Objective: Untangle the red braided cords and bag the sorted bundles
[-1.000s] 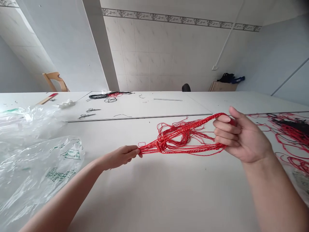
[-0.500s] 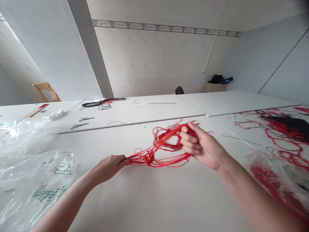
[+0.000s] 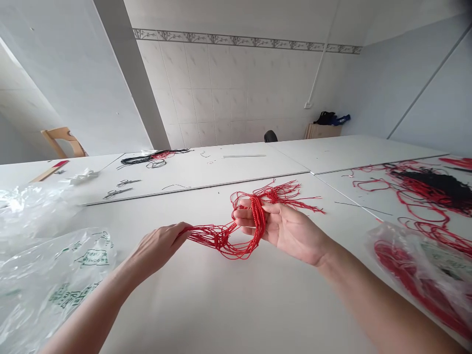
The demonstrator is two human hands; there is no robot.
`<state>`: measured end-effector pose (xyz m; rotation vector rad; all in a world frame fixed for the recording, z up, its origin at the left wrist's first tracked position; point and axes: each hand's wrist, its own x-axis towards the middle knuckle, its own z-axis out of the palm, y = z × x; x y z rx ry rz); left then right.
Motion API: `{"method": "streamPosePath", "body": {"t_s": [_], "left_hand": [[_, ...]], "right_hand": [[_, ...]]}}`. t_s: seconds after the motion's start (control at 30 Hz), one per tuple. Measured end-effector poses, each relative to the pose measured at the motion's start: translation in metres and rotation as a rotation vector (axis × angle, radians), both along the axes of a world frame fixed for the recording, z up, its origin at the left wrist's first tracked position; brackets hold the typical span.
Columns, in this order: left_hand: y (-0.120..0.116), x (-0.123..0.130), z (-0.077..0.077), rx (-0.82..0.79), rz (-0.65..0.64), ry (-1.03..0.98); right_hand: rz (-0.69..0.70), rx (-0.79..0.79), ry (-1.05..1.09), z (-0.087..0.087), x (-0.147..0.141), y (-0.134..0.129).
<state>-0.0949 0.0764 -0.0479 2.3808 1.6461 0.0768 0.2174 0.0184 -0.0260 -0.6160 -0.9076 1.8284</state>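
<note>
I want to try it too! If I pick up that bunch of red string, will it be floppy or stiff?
The bunch of thin red braided cords will probably feel very floppy, since it sags in loops past the left hand. It's likely light, draped over the open right hand. Its crossing strands and loose ends might tangle easily.

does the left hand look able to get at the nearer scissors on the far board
Probably yes, once it lets go: the left hand is gripping the red cord, and the scissors lie ahead of it, with nothing standing between them; the plastic bag sits off to its left.
</note>
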Motion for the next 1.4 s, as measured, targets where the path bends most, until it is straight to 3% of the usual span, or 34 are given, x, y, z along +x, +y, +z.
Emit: {"method": "streamPosePath", "body": {"t_s": [0.2,0.3,0.37,0.47,0.6,1.03,1.13,1.4], "left_hand": [[0.002,-0.006,-0.007,0.148,0.042,0.112],[-0.007,0.004,-0.003,0.264,-0.019,-0.006],[-0.019,0.018,0.003,0.184,-0.077,-0.208],[-0.039,0.042,0.009,-0.073,-0.099,-0.527],[-0.055,0.064,0.005,-0.291,-0.139,-0.867],[-0.062,0.071,-0.004,-0.799,0.012,-1.341],[-0.063,0.073,-0.004,-0.804,-0.02,-1.319],[-0.062,0.071,0.003,-0.6,0.017,-1.307]], "right_hand": [[0.033,-0.027,0.001,-0.01,-0.011,-0.003],[0.003,-0.074,0.022,-0.016,-0.021,-0.003],[-0.032,-0.089,0.019,-0.02,-0.03,-0.003],[-0.062,-0.092,-0.001,-0.026,-0.043,-0.004],[-0.006,-0.079,-0.021,-0.035,-0.059,-0.008],[0.03,0.03,-0.12,-0.039,-0.063,-0.011],[0.051,0.063,-0.155,-0.038,-0.064,-0.011],[0.003,0.23,-0.188,-0.034,-0.059,-0.01]]}}
